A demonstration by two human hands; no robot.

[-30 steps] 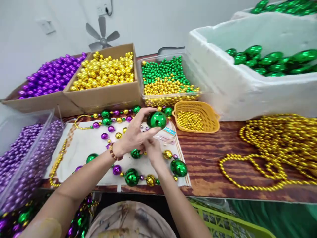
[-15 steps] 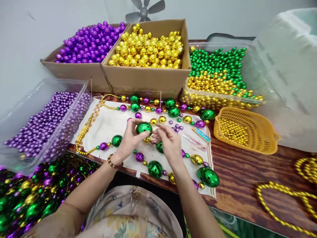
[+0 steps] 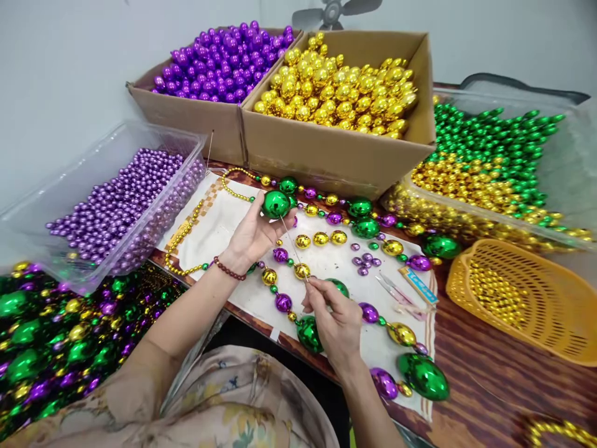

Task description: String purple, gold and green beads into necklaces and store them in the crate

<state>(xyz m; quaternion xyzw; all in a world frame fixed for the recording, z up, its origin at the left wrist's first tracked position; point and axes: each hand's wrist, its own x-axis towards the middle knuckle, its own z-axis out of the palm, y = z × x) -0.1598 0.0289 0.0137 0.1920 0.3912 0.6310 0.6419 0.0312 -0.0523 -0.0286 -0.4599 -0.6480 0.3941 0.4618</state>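
Large glossy green round bead (image 3: 276,204) held aloft

The left hand (image 3: 256,233) grips it in its fingers above the white cloth (image 3: 209,218); the right hand (image 3: 338,317) pinches a thin pale strand (image 3: 293,245). Probably light, hard, slippery: best cupped around its sides. The bead's hole is indistinct; needle or thread, unclear.

Streaked brown wooden table (image 3: 471,379); on it we list: white cloth (image 3: 215,223), orange perforated plastic basket (image 3: 562,305), gold round-bead strand (image 3: 553,429).
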